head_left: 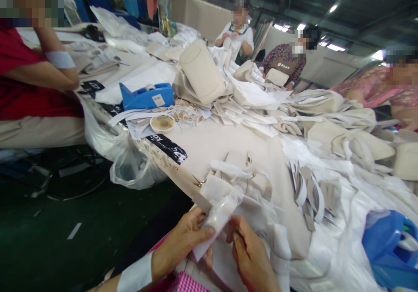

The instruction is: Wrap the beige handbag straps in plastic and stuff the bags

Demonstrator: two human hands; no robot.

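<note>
A strip of white wrapping sheet [220, 213] is pinched between the thumb and fingers of my left hand [187, 235], with a white band round that wrist. Just to its right, my right hand [250, 253] has its fingers curled together at the edge of the wrapping; what they hold, if anything, is hidden. Beyond both hands lies a beige bag [237, 158] with a small gold clasp, partly covered by white wrapping. Metal hardware shows at the left end of the wrapped piece.
A blue tape dispenser [150, 97] and a small round dish [162, 124] stand at the left table edge. Another blue dispenser [388, 248] is at the lower right. Grey strips [310, 192] and piled beige bags [202, 72] cover the table. Several people sit around it.
</note>
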